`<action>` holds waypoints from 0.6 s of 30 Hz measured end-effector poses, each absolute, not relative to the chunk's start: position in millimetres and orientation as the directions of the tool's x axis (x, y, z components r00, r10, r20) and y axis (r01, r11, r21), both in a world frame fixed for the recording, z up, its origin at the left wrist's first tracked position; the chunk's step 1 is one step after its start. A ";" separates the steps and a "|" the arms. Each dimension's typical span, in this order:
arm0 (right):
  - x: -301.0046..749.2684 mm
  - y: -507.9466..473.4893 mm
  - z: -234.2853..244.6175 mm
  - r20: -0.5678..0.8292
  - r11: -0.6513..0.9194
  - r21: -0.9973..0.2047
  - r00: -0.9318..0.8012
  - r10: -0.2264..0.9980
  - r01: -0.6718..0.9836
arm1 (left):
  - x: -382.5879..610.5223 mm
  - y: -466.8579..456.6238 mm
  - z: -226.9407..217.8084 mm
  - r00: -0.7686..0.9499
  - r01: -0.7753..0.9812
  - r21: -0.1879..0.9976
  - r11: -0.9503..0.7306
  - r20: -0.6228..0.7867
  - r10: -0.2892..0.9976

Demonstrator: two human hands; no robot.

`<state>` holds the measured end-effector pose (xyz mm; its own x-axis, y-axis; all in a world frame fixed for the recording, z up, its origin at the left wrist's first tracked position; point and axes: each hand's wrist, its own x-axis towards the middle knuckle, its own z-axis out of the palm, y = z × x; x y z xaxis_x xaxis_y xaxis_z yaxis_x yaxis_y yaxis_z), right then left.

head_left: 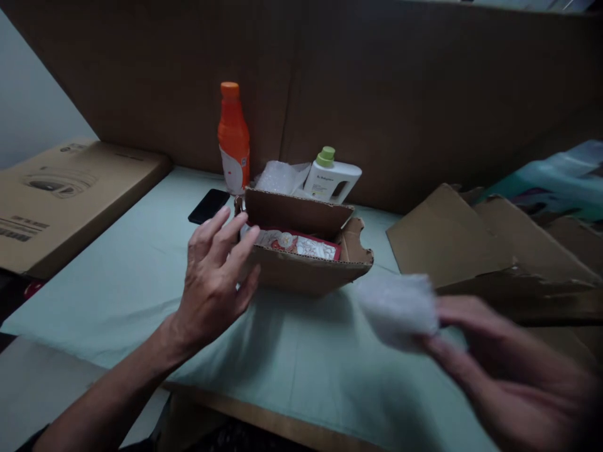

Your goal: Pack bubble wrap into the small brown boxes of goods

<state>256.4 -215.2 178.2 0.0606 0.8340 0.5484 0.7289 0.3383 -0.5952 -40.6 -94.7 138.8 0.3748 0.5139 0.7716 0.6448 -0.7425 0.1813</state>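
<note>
A small cardboard box [311, 276] stands open on the table, its back flap raised. Inside it lies a red and white patterned packet [306, 245]. My left hand [219, 270] is at the box's left end with fingers apart; it seems to hold nothing, and whether the fingertips touch the box I cannot tell. To the right of the box, my right hand [490, 358] pinches a whitish bundle that looks like bubble wrap [400, 311], above the cloth. Both the bundle and that hand are blurred by motion, and anything inside the bundle is hidden.
Behind the box are an orange bottle [233, 138], more bubble wrap [277, 177] and a white bottle with a green cap [332, 177]. A black phone [209, 206] lies to the left, near a large flat carton [80, 194]. Open cardboard [461, 245] fills the right side.
</note>
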 end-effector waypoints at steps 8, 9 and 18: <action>226.2 -75.8 223.1 0.164 0.450 -0.291 -0.419 0.893 0.844 | -39.0 -93.3 128.8 0.353 0.605 0.225 -0.764 0.784 0.510; 216.7 -62.3 217.1 0.016 0.454 -0.266 -0.467 0.884 0.850 | -39.3 -92.8 128.5 0.353 0.605 0.225 -0.764 0.784 0.511; 189.7 -33.6 213.1 -0.301 0.484 -0.136 -0.502 0.811 0.864 | -41.3 -82.5 121.5 0.276 0.581 0.294 -0.759 0.806 0.524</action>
<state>189.7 -33.6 213.1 -0.5016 0.8109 -0.3014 0.8643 0.4841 -0.1361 -41.3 -82.5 121.5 0.2764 0.5237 0.8058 0.5809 -0.7590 0.2941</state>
